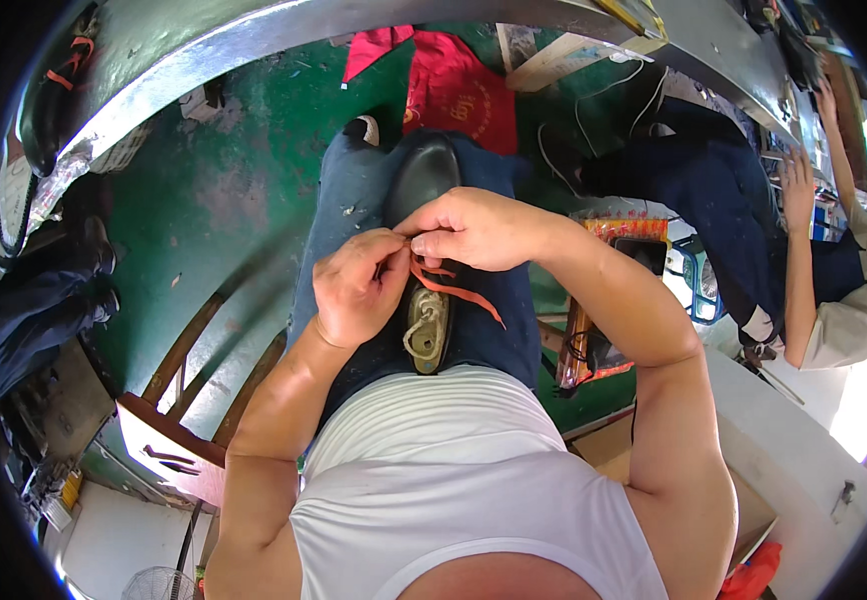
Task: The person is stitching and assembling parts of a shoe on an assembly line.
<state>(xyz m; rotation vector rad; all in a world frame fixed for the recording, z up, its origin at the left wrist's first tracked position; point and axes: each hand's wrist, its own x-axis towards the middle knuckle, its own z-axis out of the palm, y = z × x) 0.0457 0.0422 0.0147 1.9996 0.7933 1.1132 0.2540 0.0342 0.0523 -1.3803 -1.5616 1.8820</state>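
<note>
A black shoe (426,178) rests across my lap with its rounded toe pointing away from me. A worn shoe last (428,325) with a loop of pale cord fills its heel end. My left hand (359,287) is closed, its thumb and fingers pinched over the shoe's opening. From the other side my right hand (479,230) meets it, fingertips touching. An orange lace (462,293) comes out below the pinched fingers, and its loose end trails right over the shoe. Both hands appear to grip this lace; their fingertips cover the exact spot.
A metal-edged bench (254,50) curves across the far side, bearing another black shoe (46,125) with orange lacing. Red cloth (459,95) lies beyond my knees. A wooden chair (169,440) stands left. A co-worker (694,170) sits right; another person's legs (39,305) show left.
</note>
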